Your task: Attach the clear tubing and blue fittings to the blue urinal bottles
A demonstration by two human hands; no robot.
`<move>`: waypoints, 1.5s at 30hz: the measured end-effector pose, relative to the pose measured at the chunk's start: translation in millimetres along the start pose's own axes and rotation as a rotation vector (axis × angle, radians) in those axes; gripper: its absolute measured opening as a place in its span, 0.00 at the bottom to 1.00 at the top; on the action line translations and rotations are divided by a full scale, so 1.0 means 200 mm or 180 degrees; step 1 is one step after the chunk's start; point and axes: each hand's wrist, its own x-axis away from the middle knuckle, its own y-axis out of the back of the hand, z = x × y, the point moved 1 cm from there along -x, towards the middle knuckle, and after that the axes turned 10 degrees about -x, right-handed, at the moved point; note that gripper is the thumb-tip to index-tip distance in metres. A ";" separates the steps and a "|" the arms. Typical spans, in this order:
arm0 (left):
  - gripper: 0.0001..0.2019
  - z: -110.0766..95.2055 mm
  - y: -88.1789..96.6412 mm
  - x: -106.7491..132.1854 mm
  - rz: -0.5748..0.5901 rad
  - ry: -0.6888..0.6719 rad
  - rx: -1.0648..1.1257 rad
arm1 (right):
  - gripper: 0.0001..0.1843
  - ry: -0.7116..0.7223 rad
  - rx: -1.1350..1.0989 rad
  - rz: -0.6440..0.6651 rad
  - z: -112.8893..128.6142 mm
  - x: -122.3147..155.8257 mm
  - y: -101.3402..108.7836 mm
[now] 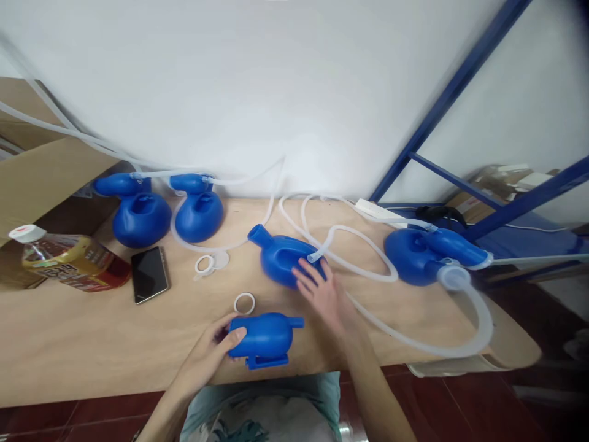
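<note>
My left hand grips a blue plastic funnel by its wide left end. The funnel lies sideways over the table's front edge, its narrow spout pointing right and a flat blue clip on its lower side. My right hand has its fingers spread at the right end of a blue urinal bottle lying on its side. Some fingertips overlap the bottle; whether they press on it I cannot tell. The end of a clear hose rests over the bottle near these fingers. Behind the funnel lies a white ring.
Two blue bottles with hoses stand by the wall at left; another blue bottle is at right. On the wooden table are a phone, a drink bottle and a white ring cap. A cardboard box stands left.
</note>
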 end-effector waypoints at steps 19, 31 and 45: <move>0.22 0.00 -0.01 -0.28 -0.0138 -0.1948 -0.2595 | 0.41 0.0075 -0.0033 -0.1065 -0.14 0.27 0.13; 0.22 -0.19 -0.31 -0.11 0.0026 -0.2245 -0.0797 | 0.38 -0.0185 -0.0139 -0.0730 -0.16 0.24 -0.09; 0.32 -0.16 -0.18 -0.19 0.0183 -0.1923 -0.1661 | 0.35 -0.0672 0.0022 -0.0888 -0.26 0.16 -0.12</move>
